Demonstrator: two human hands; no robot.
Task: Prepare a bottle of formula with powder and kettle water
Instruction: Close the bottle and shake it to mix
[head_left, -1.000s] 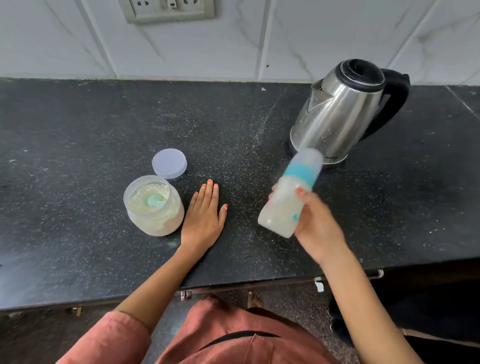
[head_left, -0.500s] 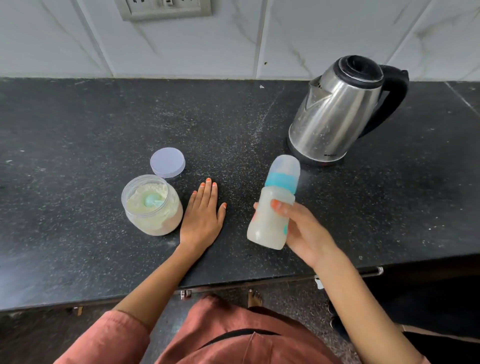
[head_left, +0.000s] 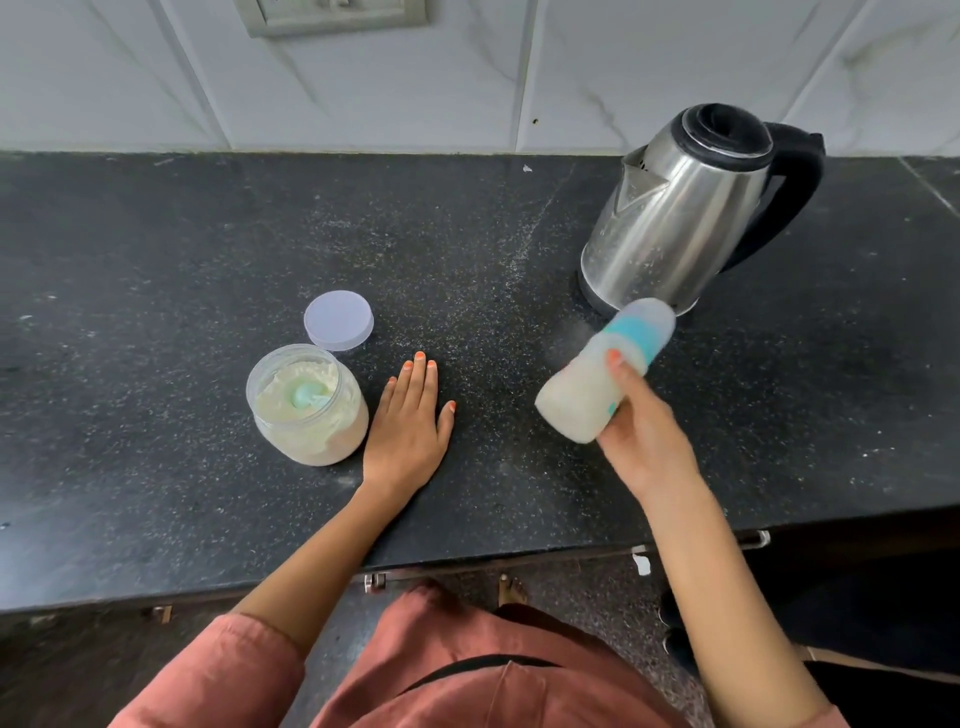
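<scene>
My right hand grips a capped baby bottle with a teal collar, held above the counter and tilted to the upper right; it holds milky white liquid and looks motion-blurred. Its cap end overlaps the base of the steel kettle, which stands at the back right with its black lid down. My left hand lies flat on the counter, palm down, fingers together, just right of the open powder jar. A teal scoop sits in the powder.
The jar's round pale lid lies on the black speckled counter behind the jar. A wall socket is on the tiled wall at the back. The counter's front edge runs just before my body.
The bottle swung from tilted up-right to nearly upright and lower, then back to tilted up-right near the kettle. My left hand stayed flat on the counter.
</scene>
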